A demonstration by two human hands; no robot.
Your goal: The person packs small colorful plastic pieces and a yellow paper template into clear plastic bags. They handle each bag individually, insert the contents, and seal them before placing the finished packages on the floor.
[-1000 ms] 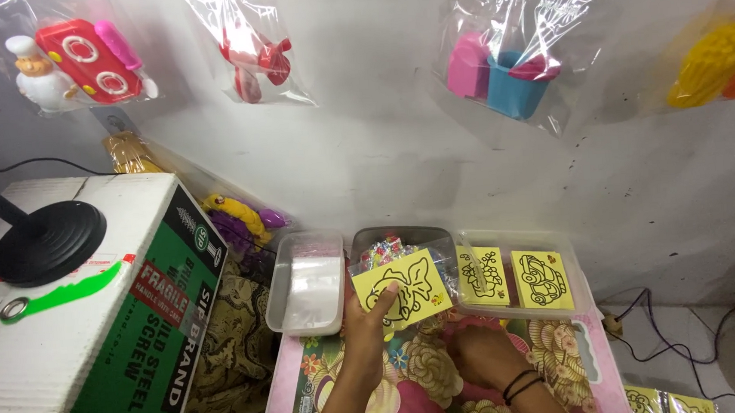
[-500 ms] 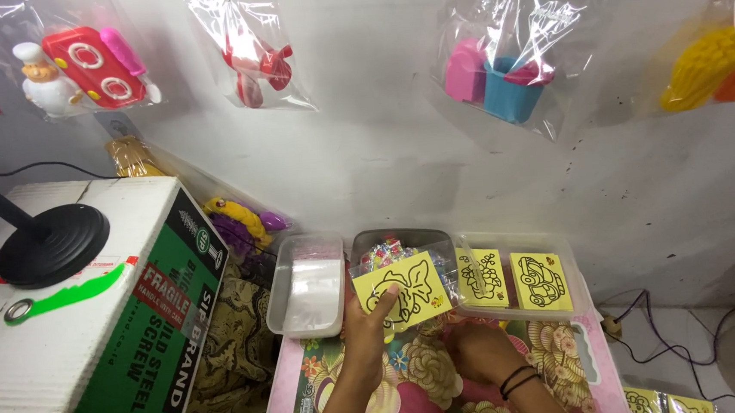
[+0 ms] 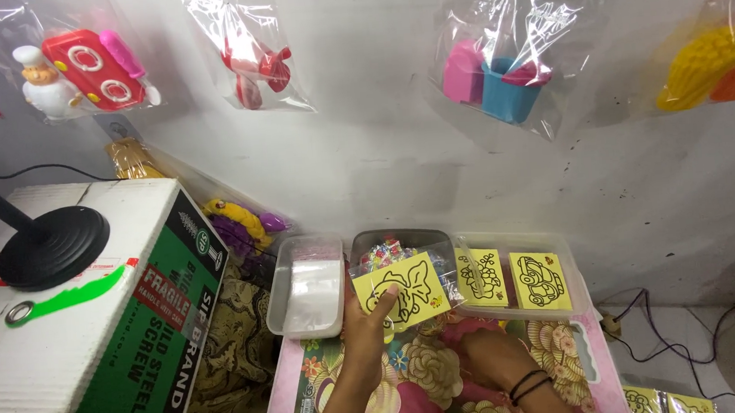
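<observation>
My left hand [image 3: 366, 329] holds up a yellow card [image 3: 408, 288] with a black line drawing, pinched at its lower left corner. It hovers over a dark tray of small colourful pieces [image 3: 388, 251]. My right hand [image 3: 492, 355], with black bands on the wrist, rests low on the flowered pink surface [image 3: 431, 374], fingers curled; what it touches is hidden. Two more yellow drawing cards [image 3: 481, 276] [image 3: 540, 281] lie in a clear tray [image 3: 571, 263] to the right.
A clear tub of white material [image 3: 308, 286] stands left of the dark tray. A big white and green cardboard box [image 3: 90, 312] with a black lamp base [image 3: 51, 246] fills the left. Bagged toys [image 3: 505, 76] hang on the wall. Cables [image 3: 696, 339] trail at right.
</observation>
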